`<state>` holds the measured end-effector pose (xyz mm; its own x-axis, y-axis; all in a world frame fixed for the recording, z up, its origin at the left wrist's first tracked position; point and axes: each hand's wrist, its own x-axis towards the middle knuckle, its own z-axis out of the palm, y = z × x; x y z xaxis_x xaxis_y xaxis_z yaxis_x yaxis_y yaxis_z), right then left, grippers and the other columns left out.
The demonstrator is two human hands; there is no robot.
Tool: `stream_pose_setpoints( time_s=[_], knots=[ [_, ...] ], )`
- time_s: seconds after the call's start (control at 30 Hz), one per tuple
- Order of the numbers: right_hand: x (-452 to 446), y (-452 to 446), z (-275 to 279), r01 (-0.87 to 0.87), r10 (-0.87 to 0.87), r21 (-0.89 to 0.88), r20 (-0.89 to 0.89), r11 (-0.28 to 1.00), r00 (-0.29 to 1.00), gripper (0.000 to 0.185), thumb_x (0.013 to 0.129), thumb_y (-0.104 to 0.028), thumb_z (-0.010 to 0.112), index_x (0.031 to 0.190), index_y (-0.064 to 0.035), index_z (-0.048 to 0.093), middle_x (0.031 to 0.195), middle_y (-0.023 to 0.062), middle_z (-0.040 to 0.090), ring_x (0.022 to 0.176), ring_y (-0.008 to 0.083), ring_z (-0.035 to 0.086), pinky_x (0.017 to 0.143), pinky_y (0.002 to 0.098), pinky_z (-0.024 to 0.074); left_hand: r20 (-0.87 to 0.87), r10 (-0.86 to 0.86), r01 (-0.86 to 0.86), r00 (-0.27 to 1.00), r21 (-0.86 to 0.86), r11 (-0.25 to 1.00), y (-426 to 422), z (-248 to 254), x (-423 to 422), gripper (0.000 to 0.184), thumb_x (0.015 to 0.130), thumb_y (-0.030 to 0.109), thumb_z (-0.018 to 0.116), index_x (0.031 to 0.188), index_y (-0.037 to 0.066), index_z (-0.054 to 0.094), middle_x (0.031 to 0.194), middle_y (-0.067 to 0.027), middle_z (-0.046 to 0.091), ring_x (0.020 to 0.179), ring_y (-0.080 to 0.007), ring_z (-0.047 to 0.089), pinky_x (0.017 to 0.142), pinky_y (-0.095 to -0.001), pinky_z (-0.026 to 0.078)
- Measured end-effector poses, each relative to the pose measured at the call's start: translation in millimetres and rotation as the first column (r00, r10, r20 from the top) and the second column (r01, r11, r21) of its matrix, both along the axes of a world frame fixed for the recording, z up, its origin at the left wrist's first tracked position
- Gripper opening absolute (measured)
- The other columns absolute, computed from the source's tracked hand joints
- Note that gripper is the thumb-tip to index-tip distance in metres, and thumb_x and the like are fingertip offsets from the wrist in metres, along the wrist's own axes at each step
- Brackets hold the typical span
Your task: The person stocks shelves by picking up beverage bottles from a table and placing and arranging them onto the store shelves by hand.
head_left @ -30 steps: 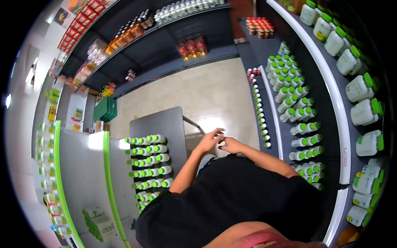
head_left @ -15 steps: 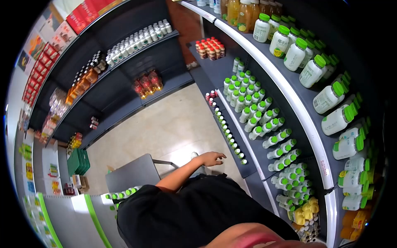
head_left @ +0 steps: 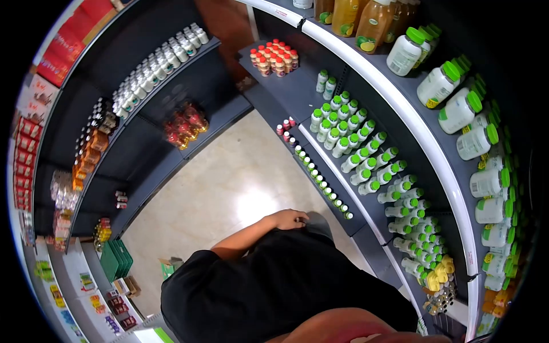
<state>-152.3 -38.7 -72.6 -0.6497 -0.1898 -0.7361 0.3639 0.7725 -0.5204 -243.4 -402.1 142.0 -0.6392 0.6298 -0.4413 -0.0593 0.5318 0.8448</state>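
My left hand [head_left: 289, 219] is held low in front of my black shirt [head_left: 286, 280], over the pale floor, with its fingers partly curled. Whether anything lies under those fingers cannot be made out. A dark grey rounded shape [head_left: 320, 224] shows just beside the fingertips. My other hand is hidden behind my body. Nearest on the right, a lower shelf holds several rows of white bottles with green caps [head_left: 349, 131], and a line of small green-capped bottles [head_left: 320, 182] runs along its lower ledge.
An upper right shelf [head_left: 400, 86] curves close by, carrying large green-capped bottles [head_left: 440, 84] and orange drinks [head_left: 374, 23]. Red-capped bottles [head_left: 274, 57] stand at the corner. Dark shelves [head_left: 148, 114] line the back left. Green crates [head_left: 116, 260] are stacked on the floor [head_left: 229, 166].
The view has swung round toward the right-hand shelves. The grey table has left the view. One hand has dropped out of sight, and the visible hand has drawn in close to my shirt.
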Motion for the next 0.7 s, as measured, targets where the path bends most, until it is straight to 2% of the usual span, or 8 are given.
stream_pose_setpoints(
  time_s=[0.07,0.13,0.2,0.33,0.37,0.4,0.53,0.7],
  knots=[
    [-6,-14,-8,-0.016,0.017,0.021,-0.018,1.000,1.000,0.024,0.090,-0.024,0.054,0.098,-0.0052,0.067,0.079,0.0194,0.066,0.080,0.0361,0.064,0.071,0.0519,0.0486,0.024,-0.040,0.040,0.999,0.005,0.999,-31,-17,-19,0.045,0.088,0.031,0.062,0.129,0.012,0.060,0.116,-0.0147,0.069,0.107,-0.0314,0.065,0.095,-0.0384,0.050],
    [-17,-26,-20,-0.065,0.069,0.057,-0.070,0.996,0.995,0.024,0.089,-0.024,0.054,0.097,-0.0052,0.067,0.079,0.0198,0.066,0.081,0.0364,0.064,0.071,0.0523,0.0485,-0.041,-0.102,0.092,0.994,-0.196,0.976,-51,-19,-42,0.046,0.087,0.030,0.062,0.129,0.011,0.060,0.117,-0.0160,0.068,0.110,-0.0326,0.064,0.096,-0.0393,0.049],
    [-47,-35,-41,-0.216,0.248,0.140,-0.275,0.966,0.929,0.024,0.089,-0.024,0.054,0.096,-0.0053,0.068,0.079,0.0201,0.065,0.081,0.0368,0.064,0.071,0.0528,0.0484,-0.061,-0.127,0.114,0.990,-0.186,0.976,-64,-27,-72,0.048,0.086,0.030,0.063,0.130,0.011,0.059,0.118,-0.0180,0.067,0.111,-0.0347,0.063,0.097,-0.0403,0.048],
    [-194,-76,-18,-0.171,0.342,0.297,-0.843,0.939,0.415,0.016,0.089,-0.019,0.061,0.082,-0.0038,0.061,0.070,0.0150,0.062,0.062,0.0331,0.063,0.061,0.0439,0.0516,-0.258,-0.085,0.109,0.962,0.081,0.991,-74,-58,-142,0.044,0.087,0.024,0.062,0.129,0.012,0.060,0.116,-0.0189,0.067,0.110,-0.0360,0.063,0.097,-0.0412,0.049],
    [-240,-98,33,0.068,-0.251,-0.364,-0.483,0.929,0.839,0.020,0.092,-0.022,0.062,0.090,-0.0012,0.062,0.077,0.0097,0.064,0.065,0.0231,0.064,0.056,0.0364,0.0470,-0.158,-0.092,0.086,0.983,-0.044,0.995,-77,-41,-167,0.044,0.087,0.027,0.061,0.128,0.012,0.060,0.114,-0.0190,0.068,0.108,-0.0373,0.063,0.096,-0.0425,0.049],
    [-286,-134,93,0.282,-0.400,-0.354,-0.322,0.891,0.858,0.029,0.095,-0.026,0.062,0.083,0.0004,0.061,0.069,0.0076,0.065,0.060,0.0176,0.062,0.055,0.0321,0.0460,-0.316,-0.107,0.073,0.943,-0.118,0.990,-81,-48,-187,0.044,0.087,0.030,0.060,0.127,0.013,0.060,0.112,-0.0194,0.068,0.106,-0.0383,0.064,0.094,-0.0436,0.050],
    [-425,-204,181,0.131,-0.476,-0.612,-0.443,0.780,0.759,0.033,0.097,-0.025,0.060,0.079,0.0022,0.060,0.064,0.0060,0.061,0.061,0.0126,0.060,0.059,0.0290,0.0447,-0.263,0.114,-0.121,0.958,-0.010,0.993,-90,12,-259,0.041,0.088,0.030,0.062,0.125,0.011,0.060,0.108,-0.0176,0.070,0.099,-0.0364,0.066,0.088,-0.0427,0.052],
    [-515,-262,200,0.094,-0.512,-0.753,-0.344,0.652,0.787,0.022,0.096,-0.019,0.063,0.089,0.0013,0.061,0.076,0.0039,0.064,0.067,0.0112,0.061,0.065,0.0263,0.0483,-0.295,0.031,-0.053,0.955,-0.064,0.997,-102,-3,-324,0.038,0.087,0.027,0.064,0.122,0.011,0.062,0.106,-0.0178,0.070,0.099,-0.0345,0.067,0.088,-0.0408,0.052]
  ],
)
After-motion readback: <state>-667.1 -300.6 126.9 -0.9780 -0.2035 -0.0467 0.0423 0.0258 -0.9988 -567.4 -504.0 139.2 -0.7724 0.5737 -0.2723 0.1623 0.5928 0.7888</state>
